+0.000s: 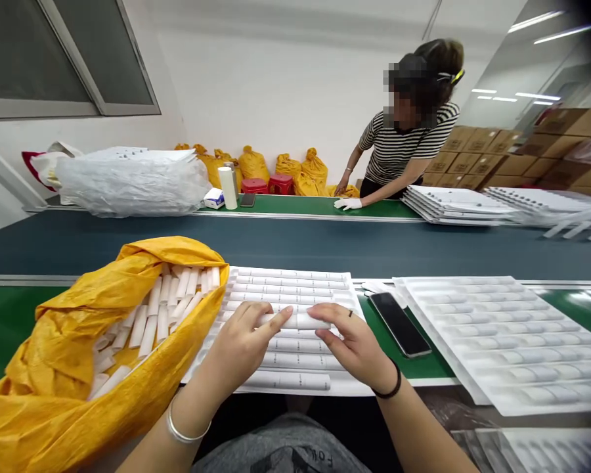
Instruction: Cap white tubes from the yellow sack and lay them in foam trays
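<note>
In front of me lies a white tray [350, 387] with rows of white printed tubes [300, 360]. Over its middle rows, a white tube [303, 320] spans the gap between my two hands. My left hand [246, 338] rests its fingertips on the left part of that tube, index finger reaching along it. The right end is pinched by my right hand [349, 338], thumb below and fingers above. Whether there is one tube or several end to end is hidden by my fingers. Left of the tray, a yellow woven sack [93, 309] gapes, full of loose white tubes [165, 305].
A black phone [400, 323] lies right of the tray. Further right is a stack of filled trays [502, 341]. A dark conveyor belt [295, 240] crosses ahead. Beyond it, a person [408, 141] with a gloved hand leans beside stacked white trays [458, 205]. A plastic-wrapped pile [132, 180] stands left.
</note>
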The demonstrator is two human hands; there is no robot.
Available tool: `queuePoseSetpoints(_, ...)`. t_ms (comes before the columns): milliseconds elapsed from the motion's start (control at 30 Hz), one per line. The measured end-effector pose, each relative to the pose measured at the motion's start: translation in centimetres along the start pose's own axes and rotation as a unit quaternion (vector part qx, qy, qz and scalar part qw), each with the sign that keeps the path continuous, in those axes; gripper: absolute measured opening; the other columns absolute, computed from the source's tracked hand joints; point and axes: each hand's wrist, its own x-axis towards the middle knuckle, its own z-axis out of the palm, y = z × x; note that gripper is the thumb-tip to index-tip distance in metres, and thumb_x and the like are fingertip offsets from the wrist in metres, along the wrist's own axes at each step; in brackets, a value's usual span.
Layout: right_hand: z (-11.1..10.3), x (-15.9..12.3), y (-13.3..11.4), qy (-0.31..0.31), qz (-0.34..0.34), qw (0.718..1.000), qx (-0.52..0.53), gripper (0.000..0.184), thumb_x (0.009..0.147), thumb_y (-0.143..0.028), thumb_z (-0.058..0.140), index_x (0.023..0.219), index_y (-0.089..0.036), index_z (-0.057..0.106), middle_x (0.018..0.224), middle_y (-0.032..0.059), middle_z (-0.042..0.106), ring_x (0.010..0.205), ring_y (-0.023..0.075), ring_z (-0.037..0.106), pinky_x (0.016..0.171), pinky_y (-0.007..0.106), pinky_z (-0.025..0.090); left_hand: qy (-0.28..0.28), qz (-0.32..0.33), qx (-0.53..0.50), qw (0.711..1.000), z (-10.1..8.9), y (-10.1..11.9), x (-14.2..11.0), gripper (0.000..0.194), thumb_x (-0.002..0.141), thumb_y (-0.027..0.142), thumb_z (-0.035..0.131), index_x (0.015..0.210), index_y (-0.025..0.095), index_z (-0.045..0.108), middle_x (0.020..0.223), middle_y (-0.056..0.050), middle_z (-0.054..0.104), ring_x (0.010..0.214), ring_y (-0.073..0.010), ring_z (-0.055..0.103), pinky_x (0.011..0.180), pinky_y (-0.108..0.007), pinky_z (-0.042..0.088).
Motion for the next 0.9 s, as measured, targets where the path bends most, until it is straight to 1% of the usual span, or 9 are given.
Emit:
queuePoseSetpoints(67,-0.3,0.2,-0.1,0.011,-0.030,0.999,-0.017,0.034,0.089,-0.013,0.054,0.121,-0.026,0.057,0.115,0.0068,0.062,0.110,0.0198,0.057,0.095,0.037,0.049,0.009,-0.003,-0.020,1.000,-0.1,0.4,0.2,0.050,0.090,0.012,0.047,0.137,0.027,0.043,0.106,-0.009,0.058,0.097,-0.0206,0.055,0.086,-0.037,0.050)
queuePoseSetpoints(167,-0.3,0.3,-0.1,0.048,-0.032,0.998,-0.027,0.036,0.089,-0.011,0.054,0.121,-0.027,0.057,0.114,0.0069,0.060,0.110,0.0194,0.057,0.094,0.036,0.050,0.011,-0.060,-0.080,0.995,-0.6,0.5,0.3,0.050,0.091,0.023,0.052,0.139,0.020,0.038,0.114,-0.011,0.058,0.104,-0.0214,0.056,0.091,-0.037,0.049)
queuePoseSetpoints(300,-0.4,0.2,0.1,0.050,-0.038,0.997,-0.048,0.035,0.089,-0.013,0.053,0.122,-0.026,0.056,0.113,0.0074,0.061,0.109,0.0203,0.057,0.093,0.036,0.049,-0.032,-0.118,-0.165,0.979,-1.2,0.2,0.4,0.029,0.092,0.026,0.050,0.119,0.018,0.054,0.099,-0.008,0.065,0.090,-0.0178,0.062,0.080,-0.030,0.052)
queuePoseSetpoints(367,-0.4,0.1,0.1,0.034,-0.044,0.997,-0.049,0.034,0.090,-0.016,0.053,0.123,-0.025,0.055,0.110,0.0075,0.063,0.105,0.0200,0.059,0.089,0.035,0.051,-0.034,-0.115,-0.188,0.975,-1.3,0.4,0.4,0.024,0.092,0.026,0.051,0.114,0.017,0.057,0.097,-0.007,0.066,0.089,-0.0173,0.062,0.079,-0.029,0.051)
queuePoseSetpoints(500,-0.1,0.1,-0.1,0.013,-0.044,0.998,-0.040,0.031,0.091,-0.022,0.054,0.122,-0.024,0.054,0.103,0.0070,0.066,0.097,0.0191,0.062,0.083,0.032,0.052,-0.020,-0.084,-0.193,0.977,-1.0,1.2,0.6,0.026,0.091,0.021,0.053,0.116,0.017,0.055,0.098,-0.007,0.065,0.091,-0.0171,0.061,0.080,-0.028,0.050)
queuePoseSetpoints(700,0.0,-0.3,-0.4,0.035,-0.039,0.999,-0.008,0.026,0.092,-0.024,0.052,0.117,-0.021,0.056,0.096,0.0068,0.065,0.090,0.0182,0.062,0.078,0.032,0.051,0.004,-0.067,-0.189,0.980,-0.8,2.2,0.6,0.026,0.090,0.015,0.051,0.116,0.015,0.054,0.093,-0.007,0.063,0.088,-0.0168,0.060,0.078,-0.027,0.050)
queuePoseSetpoints(800,0.6,-1.1,-0.2,0.012,-0.045,0.999,-0.029,0.027,0.093,-0.030,0.051,0.118,-0.020,0.056,0.097,0.0075,0.066,0.089,0.0172,0.062,0.078,0.030,0.052,-0.025,-0.064,-0.175,0.982,-0.1,2.8,-0.1,0.026,0.090,0.017,0.050,0.116,0.017,0.053,0.093,-0.007,0.063,0.087,-0.0174,0.060,0.078,-0.028,0.050)
queuePoseSetpoints(867,1.3,-1.6,0.4,-0.024,-0.055,0.991,-0.120,0.029,0.091,-0.033,0.055,0.115,-0.017,0.058,0.097,0.0096,0.067,0.089,0.0194,0.062,0.078,0.032,0.052,-0.071,-0.064,-0.170,0.981,1.1,2.8,-0.8,0.030,0.092,0.019,0.048,0.121,0.019,0.051,0.094,-0.007,0.064,0.088,-0.0178,0.062,0.078,-0.029,0.052)
queuePoseSetpoints(900,1.6,-1.9,0.9,-0.049,-0.060,0.979,-0.187,0.028,0.090,-0.034,0.057,0.112,-0.016,0.060,0.097,0.0108,0.067,0.089,0.0212,0.062,0.077,0.034,0.052,-0.099,-0.068,-0.167,0.979,1.8,2.5,-1.3,0.035,0.092,0.022,0.048,0.127,0.021,0.047,0.099,-0.007,0.065,0.091,-0.0184,0.062,0.080,-0.029,0.052)
